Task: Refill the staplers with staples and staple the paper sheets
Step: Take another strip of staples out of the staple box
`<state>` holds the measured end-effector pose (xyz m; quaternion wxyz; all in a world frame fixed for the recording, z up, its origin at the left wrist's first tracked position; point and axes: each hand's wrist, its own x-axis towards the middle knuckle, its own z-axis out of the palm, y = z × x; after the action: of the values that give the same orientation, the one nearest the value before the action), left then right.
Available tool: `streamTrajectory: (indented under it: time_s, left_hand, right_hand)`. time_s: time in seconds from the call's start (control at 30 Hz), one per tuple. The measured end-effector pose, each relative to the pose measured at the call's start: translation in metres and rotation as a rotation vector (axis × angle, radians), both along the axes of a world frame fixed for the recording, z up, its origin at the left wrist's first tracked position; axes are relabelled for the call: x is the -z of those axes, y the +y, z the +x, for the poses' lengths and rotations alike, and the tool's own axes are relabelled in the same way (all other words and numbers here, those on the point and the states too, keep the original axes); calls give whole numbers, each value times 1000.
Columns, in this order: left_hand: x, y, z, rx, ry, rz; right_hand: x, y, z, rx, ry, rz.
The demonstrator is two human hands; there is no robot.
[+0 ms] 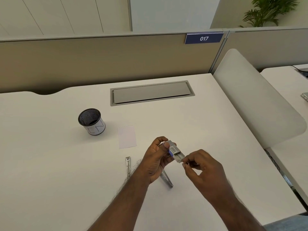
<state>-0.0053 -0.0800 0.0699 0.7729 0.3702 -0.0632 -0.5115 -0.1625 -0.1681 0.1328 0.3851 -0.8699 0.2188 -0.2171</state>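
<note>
My left hand (156,161) holds a small grey staple box (175,150) with a barcode label, its inner tray slid partly out toward the right. My right hand (200,167) pinches a strip of staples (191,164) at the tray's open end. On the white desk below my hands lies a metal stapler opened flat: one arm (128,166) shows to the left of my left wrist, the other arm (167,179) pokes out under my left hand. A small stack of white paper sheets (127,137) lies flat on the desk just beyond my hands.
A black mesh pen cup (91,121) with a white label stands at the left. A grey cable hatch (151,92) is set into the desk at the back. A white curved divider (256,104) borders the right side, and a beige partition runs behind.
</note>
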Motion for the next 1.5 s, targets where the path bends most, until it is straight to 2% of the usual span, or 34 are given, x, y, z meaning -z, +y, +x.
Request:
streamTrajectory:
  time_s: [0.2,0.57,0.63,0.73,0.83,0.9,1.0,1.23,1.37,1.5]
  left_hand:
    - [-2,-1,-3,29,-25,6]
    - [-2,1,-11,163,-85,44]
    - [1,2,-13,188,-79,60]
    - [5,3,-14,215,-97,102]
    - [10,4,-15,246,-152,163]
    - [15,5,-17,256,-171,209]
    - [21,8,-19,256,-169,271]
    - [30,10,-22,219,-129,364]
    - [35,10,-16,127,-266,487]
    - [37,18,-11,-34,-689,640]
  right_hand:
    - [4,0,2,9,62,-174]
    - [4,-9,4,-43,151,-188]
    - [7,-12,4,-43,207,-173]
    - [11,-17,5,-83,392,-142]
    - [17,-20,9,-152,594,-207]
    - [22,-21,11,-181,661,-206]
    - [30,-22,16,-219,723,-188]
    - [59,-27,23,-202,699,-169]
    - [80,-49,32,-107,690,-176]
    - [99,-67,46,-6,757,-227]
